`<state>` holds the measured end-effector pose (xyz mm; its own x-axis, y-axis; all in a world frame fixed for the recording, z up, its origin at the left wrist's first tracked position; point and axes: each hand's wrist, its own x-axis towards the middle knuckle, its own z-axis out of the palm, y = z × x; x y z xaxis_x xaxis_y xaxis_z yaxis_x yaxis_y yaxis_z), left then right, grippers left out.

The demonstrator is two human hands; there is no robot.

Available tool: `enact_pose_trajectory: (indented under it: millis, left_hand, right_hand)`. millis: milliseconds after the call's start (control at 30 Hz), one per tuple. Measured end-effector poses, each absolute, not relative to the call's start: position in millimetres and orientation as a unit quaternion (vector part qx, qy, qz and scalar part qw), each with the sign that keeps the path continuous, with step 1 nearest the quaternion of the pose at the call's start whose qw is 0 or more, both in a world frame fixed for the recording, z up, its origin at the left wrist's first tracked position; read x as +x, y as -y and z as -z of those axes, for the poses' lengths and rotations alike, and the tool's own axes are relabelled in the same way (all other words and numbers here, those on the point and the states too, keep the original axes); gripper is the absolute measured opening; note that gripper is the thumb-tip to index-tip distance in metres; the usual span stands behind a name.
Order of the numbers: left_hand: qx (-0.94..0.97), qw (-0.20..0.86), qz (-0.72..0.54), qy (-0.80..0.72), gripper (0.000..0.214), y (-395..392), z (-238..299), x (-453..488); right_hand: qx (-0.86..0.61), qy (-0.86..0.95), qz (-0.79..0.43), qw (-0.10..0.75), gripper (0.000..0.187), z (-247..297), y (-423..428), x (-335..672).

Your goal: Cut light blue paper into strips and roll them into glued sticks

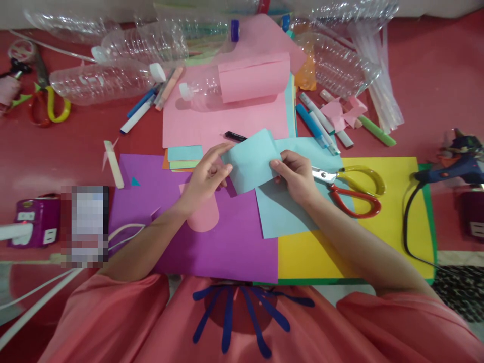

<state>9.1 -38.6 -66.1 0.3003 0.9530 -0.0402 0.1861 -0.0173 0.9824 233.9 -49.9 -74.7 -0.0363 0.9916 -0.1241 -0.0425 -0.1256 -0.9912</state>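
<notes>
A light blue piece of paper (252, 160), apparently folded or curved, is held up between my two hands. My left hand (209, 174) steadies its left edge with thumb and fingers. At its right edge, my right hand (295, 174) pinches it between thumb and forefinger. Below lies a larger light blue sheet (287, 214), partly over a purple sheet (227, 252) and a yellow sheet (321, 257). A pink rounded paper cutout (204, 214) rests on the purple sheet, partly behind my left wrist. Scissors (355, 189) with red and yellow handles lie right of my right hand.
A pink-wrapped bottle (253, 78) lies ahead, among several clear bottles (102, 83). Markers (317, 126) and a black pen (235, 136) are nearby. A glue gun (449, 171) with a black cord sits at right. At left are a phone (88, 222) and a purple power adapter (38, 222).
</notes>
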Motion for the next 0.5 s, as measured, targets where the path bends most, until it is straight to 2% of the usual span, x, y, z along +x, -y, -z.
enact_pose_trajectory:
  millis: [300, 500]
  left_hand:
    - [0.617, 0.530, -0.397, -0.425, 0.038, 38.7, 66.4, 8.5]
    - [0.586, 0.584, -0.368, -0.424, 0.055, 42.8, 59.1, 10.4]
  right_hand:
    - [-0.544, 0.432, -0.518, 0.499, 0.060, 78.1, 48.2, 233.7]
    - [-0.549, 0.419, -0.501, 0.521, 0.064, 79.2, 47.8, 233.8]
